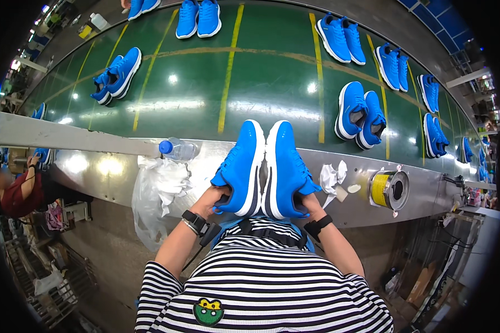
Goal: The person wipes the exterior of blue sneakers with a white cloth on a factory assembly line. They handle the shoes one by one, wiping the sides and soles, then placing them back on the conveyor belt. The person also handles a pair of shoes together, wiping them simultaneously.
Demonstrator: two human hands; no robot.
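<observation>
Head view: a green conveyor belt fills twelve o'clock, carrying finished-looking pairs of blue shoes. Your left hand grips one blue shoe, your right hand its mate, both at six o'clock over the metal ledge, not yet set down. Fingers mostly hidden.

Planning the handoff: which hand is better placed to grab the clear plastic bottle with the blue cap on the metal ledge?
Left. The left hand is nearer the blue-capped clear plastic bottle; the right hand sits across both bright blue sneakers.
</observation>
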